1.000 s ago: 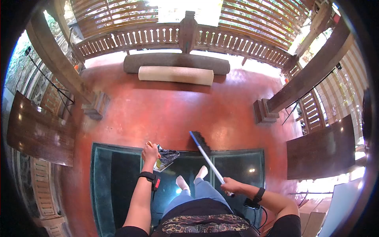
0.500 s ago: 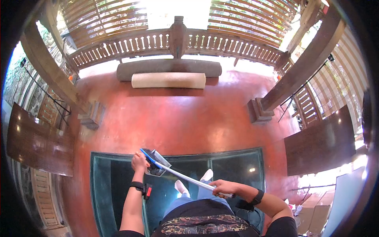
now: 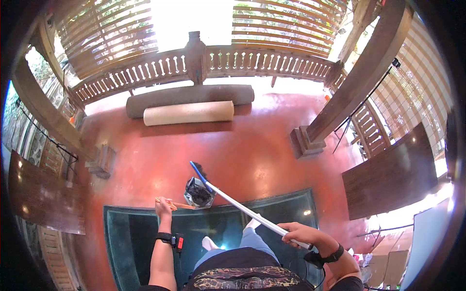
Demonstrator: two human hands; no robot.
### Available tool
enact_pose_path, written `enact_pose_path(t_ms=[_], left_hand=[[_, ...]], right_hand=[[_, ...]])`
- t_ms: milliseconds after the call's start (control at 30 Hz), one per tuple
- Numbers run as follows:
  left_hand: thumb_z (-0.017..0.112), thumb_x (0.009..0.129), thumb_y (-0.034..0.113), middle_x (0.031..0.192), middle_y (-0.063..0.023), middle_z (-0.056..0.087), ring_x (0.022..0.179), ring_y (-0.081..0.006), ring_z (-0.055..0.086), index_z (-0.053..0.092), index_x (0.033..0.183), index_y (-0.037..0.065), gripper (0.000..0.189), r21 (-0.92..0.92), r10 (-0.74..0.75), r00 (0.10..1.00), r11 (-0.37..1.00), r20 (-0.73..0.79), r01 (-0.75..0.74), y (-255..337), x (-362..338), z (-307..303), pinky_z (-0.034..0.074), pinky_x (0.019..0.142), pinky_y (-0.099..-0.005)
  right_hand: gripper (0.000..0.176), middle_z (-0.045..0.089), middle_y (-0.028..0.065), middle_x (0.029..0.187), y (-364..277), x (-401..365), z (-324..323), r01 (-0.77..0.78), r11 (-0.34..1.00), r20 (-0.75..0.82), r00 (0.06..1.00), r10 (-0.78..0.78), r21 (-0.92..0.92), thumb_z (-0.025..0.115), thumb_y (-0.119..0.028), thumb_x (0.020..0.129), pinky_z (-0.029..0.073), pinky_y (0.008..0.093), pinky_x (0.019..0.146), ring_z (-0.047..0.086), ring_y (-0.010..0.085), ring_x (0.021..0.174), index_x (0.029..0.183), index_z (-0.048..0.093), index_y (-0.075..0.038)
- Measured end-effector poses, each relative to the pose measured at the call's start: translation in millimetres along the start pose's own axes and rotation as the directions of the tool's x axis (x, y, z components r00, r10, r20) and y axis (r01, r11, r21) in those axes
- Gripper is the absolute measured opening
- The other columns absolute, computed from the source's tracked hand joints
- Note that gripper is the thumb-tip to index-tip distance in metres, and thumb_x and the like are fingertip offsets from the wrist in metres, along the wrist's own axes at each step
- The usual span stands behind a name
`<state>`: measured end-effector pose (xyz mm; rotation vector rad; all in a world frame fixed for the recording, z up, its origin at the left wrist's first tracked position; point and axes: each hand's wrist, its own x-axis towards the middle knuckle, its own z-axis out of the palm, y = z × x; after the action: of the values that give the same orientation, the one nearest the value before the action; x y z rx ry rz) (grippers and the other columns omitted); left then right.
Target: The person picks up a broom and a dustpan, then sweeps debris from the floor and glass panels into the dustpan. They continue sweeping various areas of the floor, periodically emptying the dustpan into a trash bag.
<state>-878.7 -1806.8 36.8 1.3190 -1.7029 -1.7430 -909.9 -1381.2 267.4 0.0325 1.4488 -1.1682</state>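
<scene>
Right hand (image 3: 298, 234) clenched round pale pole of blue-headed broom (image 3: 245, 210), left hand (image 3: 164, 207) grasping orange handle of dustpan (image 3: 199, 193), sock-clad person stands on dark glass panel (image 3: 141, 233). Dustpan, black plastic inside, sits at panel's far edge, broom head alongside. Beyond, on red floor (image 3: 257, 160): beige roll (image 3: 189, 113), larger dark roll (image 3: 194, 93), wooden balustrade (image 3: 272, 64).

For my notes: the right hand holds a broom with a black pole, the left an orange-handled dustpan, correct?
The pole is white, not black, as the head view shows. The right hand holds that broom, the left hand the orange-handled dustpan.
</scene>
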Motion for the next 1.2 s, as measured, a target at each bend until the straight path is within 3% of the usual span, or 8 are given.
enact_pose_path(t_ms=[167,300,333,500,800,933,1033,1200], left_hand=[[0.039,0.072,0.019,0.058,-0.0102,0.053,0.049,-0.0166,0.051,0.044,0.064,0.003,0.019,-0.182,0.113,0.994,0.977,0.001,-0.11,-23.6,2.6,84.5,0.041,0.045,-0.0261],[0.04,0.074,0.018,0.061,-0.0104,0.053,0.049,-0.0152,0.049,0.042,0.071,0.004,0.014,-0.315,0.083,0.995,0.944,-0.048,-0.094,-20.2,-5.4,138.7,0.042,0.045,-0.0255],[0.039,0.076,0.018,0.062,-0.0116,0.054,0.05,-0.0157,0.05,0.042,0.072,0.005,0.015,-0.454,0.013,0.998,0.89,-0.06,-0.039,-21.4,-1.6,151.8,0.042,0.045,-0.026],[0.039,0.079,0.02,0.064,-0.0129,0.055,0.051,-0.016,0.05,0.041,0.077,0.005,0.015,-0.469,-0.004,1.0,0.883,-0.019,-0.005,-14.7,4.5,197.4,0.042,0.046,-0.0253],[0.038,0.08,0.018,0.063,-0.0117,0.055,0.051,-0.0149,0.049,0.04,0.074,0.006,0.014,-0.405,0.092,0.996,0.91,-0.014,-0.09,48.8,39.1,293.5,0.042,0.047,-0.0249],[0.041,0.078,0.014,0.06,-0.0066,0.046,0.054,-0.0182,0.053,0.039,0.073,0.006,0.01,-0.361,0.138,0.989,0.926,0.054,-0.109,68.1,78.0,333.9,0.043,0.051,-0.0271],[0.04,0.075,0.019,0.061,-0.0091,0.056,0.054,-0.0149,0.052,0.045,0.072,0.003,0.017,-0.103,0.127,0.989,0.987,0.071,-0.119,87.0,91.7,355.2,0.042,0.05,-0.0265],[0.041,0.068,0.015,0.062,-0.0083,0.056,0.055,-0.0152,0.053,0.045,0.074,0.003,0.014,0.05,0.088,0.991,0.994,0.102,-0.093,109.9,114.1,377.3,0.042,0.053,-0.0261]], right_hand=[[0.047,0.043,-0.0013,0.058,4.5,-27.0,-77.4,0.069,0.995,-0.117,0.991,-0.06,0.074,0.047,-0.005,0.073,0.035,0.0197,0.034,0.042,0.0063,0.041,0.119,0.035,-0.005],[0.048,0.044,0.0001,0.059,4.9,-41.2,-134.6,0.124,0.975,-0.199,0.976,-0.087,0.184,0.047,-0.005,0.073,0.035,0.0198,0.033,0.042,0.0069,0.04,0.119,0.035,-0.004],[0.048,0.044,0.0007,0.059,3.5,-43.2,-150.4,0.139,0.968,-0.221,0.971,-0.092,0.207,0.047,-0.004,0.073,0.035,0.0199,0.032,0.041,0.0071,0.04,0.119,0.035,-0.004],[0.043,0.042,0.0014,0.059,-5.8,-34.6,-228.9,0.17,0.864,-0.301,0.953,-0.023,0.474,0.046,-0.003,0.071,0.035,0.0187,0.032,0.039,0.0052,0.039,0.114,0.038,-0.003],[0.023,0.045,0.001,0.056,-53.8,55.7,-339.1,0.066,0.996,-0.471,0.878,-0.085,-0.057,0.048,-0.004,0.069,0.036,0.0213,0.035,0.044,0.0079,0.042,0.091,0.049,-0.001],[0.015,0.049,0.0039,0.057,-83.5,114.0,-396.3,0.019,0.94,-0.498,0.845,-0.198,-0.342,0.05,-0.006,0.066,0.039,0.025,0.042,0.049,0.011,0.045,0.08,0.051,-0.001],[0.019,0.053,0.0103,0.057,-131.6,152.8,-428.1,-0.08,0.881,-0.537,0.817,-0.21,-0.466,0.049,-0.012,0.065,0.043,0.03,0.046,0.054,0.0184,0.048,0.079,0.051,0.0],[0.025,0.055,0.0127,0.06,-204.0,245.2,-469.6,-0.121,0.776,-0.537,0.786,-0.306,-0.619,0.052,-0.011,0.063,0.043,0.0296,0.048,0.056,0.0186,0.051,0.086,0.054,-0.001]])
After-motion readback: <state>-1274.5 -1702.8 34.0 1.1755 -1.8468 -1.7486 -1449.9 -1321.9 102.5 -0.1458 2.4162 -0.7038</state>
